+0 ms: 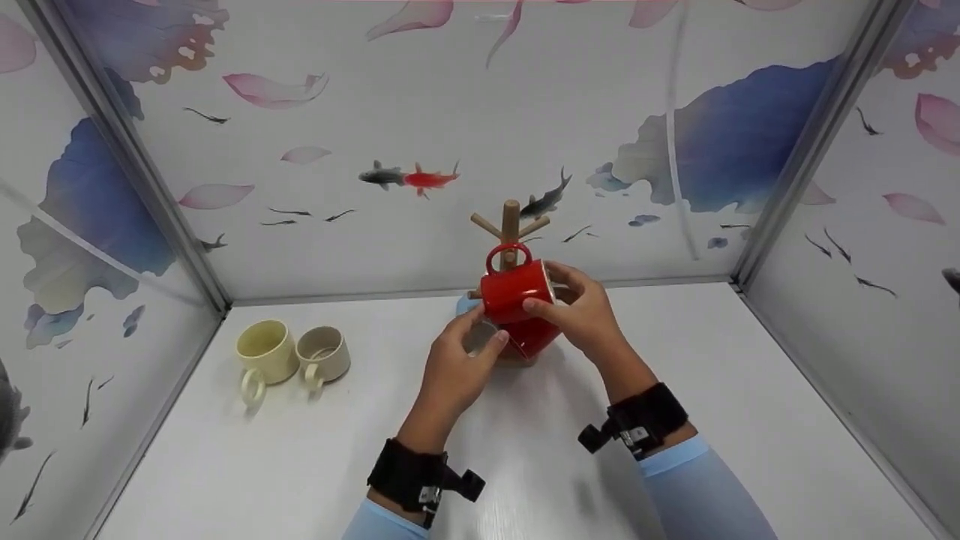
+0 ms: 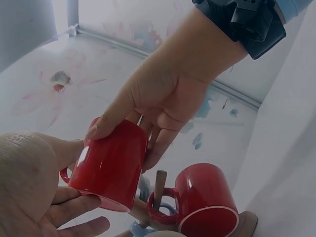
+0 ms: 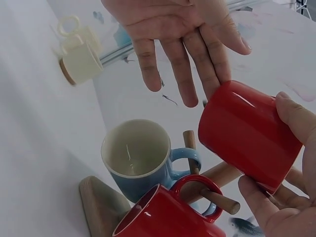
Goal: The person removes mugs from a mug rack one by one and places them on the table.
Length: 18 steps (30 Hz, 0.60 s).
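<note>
My right hand [image 1: 589, 311] holds a red mug [image 1: 514, 292] by its rim end, thumb on one side and fingers on the other. The mug lies sideways in the air, its handle pointing up in the head view. At its base end is my left hand [image 1: 459, 367], with the fingers extended and the fingertips touching or very near the mug. Behind them rises a wooden mug tree [image 1: 511, 217]. A second red mug [image 3: 168, 217] hangs by its handle on a lower peg. Next to it a blue mug [image 3: 143, 163] with a cream inside hangs too.
On the left of the white table [image 1: 285, 465] stand a pale yellow mug [image 1: 268, 352] and a beige mug [image 1: 324, 354], handles toward the front. The patterned back wall [image 1: 375, 247] rises close behind the mug tree, and side walls flank the table.
</note>
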Tool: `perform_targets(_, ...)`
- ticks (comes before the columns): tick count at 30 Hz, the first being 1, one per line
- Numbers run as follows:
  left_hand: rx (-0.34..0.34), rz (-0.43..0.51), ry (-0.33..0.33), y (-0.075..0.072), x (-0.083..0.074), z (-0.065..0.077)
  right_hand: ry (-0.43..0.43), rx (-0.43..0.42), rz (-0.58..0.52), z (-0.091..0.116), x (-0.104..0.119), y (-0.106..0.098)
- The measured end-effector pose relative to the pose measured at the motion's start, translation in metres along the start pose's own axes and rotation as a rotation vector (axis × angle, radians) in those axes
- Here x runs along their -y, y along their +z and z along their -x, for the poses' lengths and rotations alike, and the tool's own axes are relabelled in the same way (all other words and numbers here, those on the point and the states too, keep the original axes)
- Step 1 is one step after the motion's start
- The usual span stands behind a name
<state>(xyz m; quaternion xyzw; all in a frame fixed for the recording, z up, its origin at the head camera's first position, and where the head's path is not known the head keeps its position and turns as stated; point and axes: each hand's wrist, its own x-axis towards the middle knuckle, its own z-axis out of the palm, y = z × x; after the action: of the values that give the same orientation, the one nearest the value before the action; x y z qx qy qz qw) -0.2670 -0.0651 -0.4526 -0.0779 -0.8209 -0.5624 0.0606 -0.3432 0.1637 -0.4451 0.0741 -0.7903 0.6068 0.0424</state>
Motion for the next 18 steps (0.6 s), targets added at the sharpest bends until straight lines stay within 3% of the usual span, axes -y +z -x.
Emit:
perform_targets(9, -0.012, -0.004, 0.032, -0.004, -0.002, 0.0, -0.075, 0.0, -0.049, 0.016, -0.001, -0.005)
perform_targets(18, -0.098, 0.019, 0.059, -0.011, -0.003, 0.001, -0.126, 0.006, -0.087, 0.03, -0.001, -0.013)
